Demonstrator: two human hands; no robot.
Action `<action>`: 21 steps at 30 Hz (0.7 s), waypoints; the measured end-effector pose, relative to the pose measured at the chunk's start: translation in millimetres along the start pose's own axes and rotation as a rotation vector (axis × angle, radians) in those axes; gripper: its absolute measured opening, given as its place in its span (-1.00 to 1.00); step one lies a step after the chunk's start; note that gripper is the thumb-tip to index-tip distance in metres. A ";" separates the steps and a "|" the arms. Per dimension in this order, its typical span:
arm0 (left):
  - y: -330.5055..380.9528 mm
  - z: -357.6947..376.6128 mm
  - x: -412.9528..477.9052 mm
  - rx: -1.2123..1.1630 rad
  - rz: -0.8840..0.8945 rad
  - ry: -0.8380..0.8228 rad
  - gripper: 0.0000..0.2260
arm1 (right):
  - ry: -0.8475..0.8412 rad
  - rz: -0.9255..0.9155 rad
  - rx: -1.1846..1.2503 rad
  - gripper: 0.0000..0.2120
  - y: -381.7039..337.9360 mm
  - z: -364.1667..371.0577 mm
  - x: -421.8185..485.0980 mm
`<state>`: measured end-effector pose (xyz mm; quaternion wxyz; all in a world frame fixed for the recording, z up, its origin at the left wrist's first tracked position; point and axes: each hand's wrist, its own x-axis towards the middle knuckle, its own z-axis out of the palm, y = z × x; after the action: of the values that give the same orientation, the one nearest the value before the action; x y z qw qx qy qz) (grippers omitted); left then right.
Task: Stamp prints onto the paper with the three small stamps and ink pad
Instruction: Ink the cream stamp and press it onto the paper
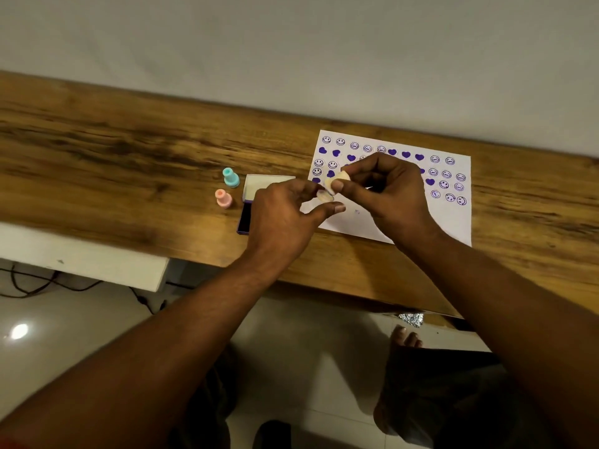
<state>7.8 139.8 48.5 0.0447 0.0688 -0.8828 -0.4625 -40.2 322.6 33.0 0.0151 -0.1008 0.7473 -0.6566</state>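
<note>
Paper (447, 218) on the desk (129, 157) carries rows of purple smileys and hearts, its near strip bare. Right hand (395, 196) grip pinches the cream stamp (337, 179); left hand (285, 215) grip pinches its cap (325, 196). Teal stamp (230, 177) and pink stamp (223, 198) stand beside the open ink pad (246, 218), so stamping looks mostly done

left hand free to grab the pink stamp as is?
Probably not yet: the left hand shares the cream stamp with the right hand. The path to the pink stamp, upright beside the ink pad, looks clear.
</note>
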 end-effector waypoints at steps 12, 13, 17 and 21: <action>-1.3 -6.2 1.6 -0.022 -0.013 0.007 -0.50 | -0.026 0.005 -0.084 -0.79 3.1 5.9 -0.7; -1.3 -7.0 1.4 -0.027 -0.013 0.003 -0.50 | -0.032 0.005 -0.085 -0.79 3.4 6.4 -0.7; -1.4 -8.9 0.3 -0.031 -0.009 0.004 -0.52 | -0.052 0.004 -0.056 -0.81 3.9 7.2 -0.4; -2.0 -10.0 0.5 -0.027 -0.009 0.008 -0.53 | -0.053 0.047 0.002 -0.81 5.8 11.4 -1.8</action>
<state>8.9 130.4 52.6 0.0471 0.0738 -0.8759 -0.4744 -37.5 312.4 25.6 0.0503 -0.1003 0.7482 -0.6539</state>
